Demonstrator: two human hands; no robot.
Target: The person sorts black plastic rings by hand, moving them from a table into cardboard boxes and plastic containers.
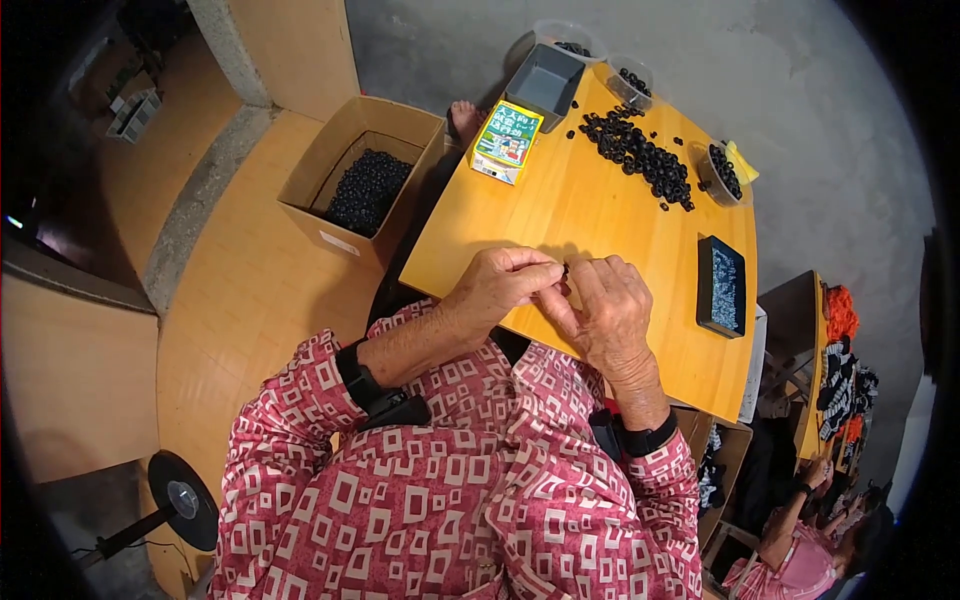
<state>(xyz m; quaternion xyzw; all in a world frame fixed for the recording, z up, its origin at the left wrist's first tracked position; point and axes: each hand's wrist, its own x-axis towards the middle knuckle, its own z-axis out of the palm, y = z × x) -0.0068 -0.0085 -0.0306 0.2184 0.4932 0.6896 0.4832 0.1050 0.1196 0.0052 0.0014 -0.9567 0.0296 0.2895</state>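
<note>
- A big cardboard box full of small black pieces sits on the floor by the table's left edge.
- A small colourful box lies near the table's far left corner.
- A grey bin stands at the far edge.
- A dark tray rests near the right edge.
- A yellow cloth peeks out at the far right corner.
- A black round stand sits on the floor.

Head view, steeply down, close over table.
</note>
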